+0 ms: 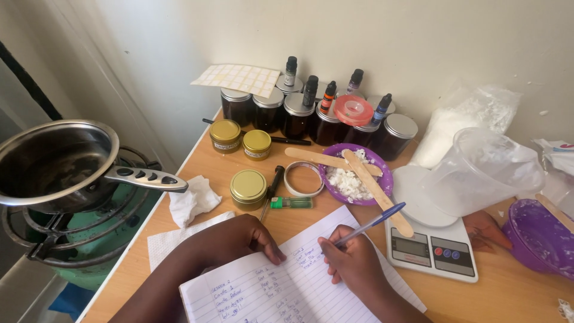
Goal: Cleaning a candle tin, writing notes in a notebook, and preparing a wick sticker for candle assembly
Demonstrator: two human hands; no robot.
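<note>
My right hand (353, 263) grips a blue pen (373, 223) with its tip on a lined notebook (281, 293) that carries handwriting. My left hand (248, 239) lies flat on the notebook's upper left corner, fingers together, holding the page down. Just beyond the notebook are a small gold-lidded tin (248, 188), a green lighter (291, 203) and a black screwdriver (271, 191).
A purple bowl (382, 173) of white wax chunks holds two wooden sticks (373, 188). A digital scale (433, 245) carries a tilted clear jug (481, 170). Dark jars (299, 113) and dropper bottles line the wall. A steel pan (54, 161) sits on a gas burner at left.
</note>
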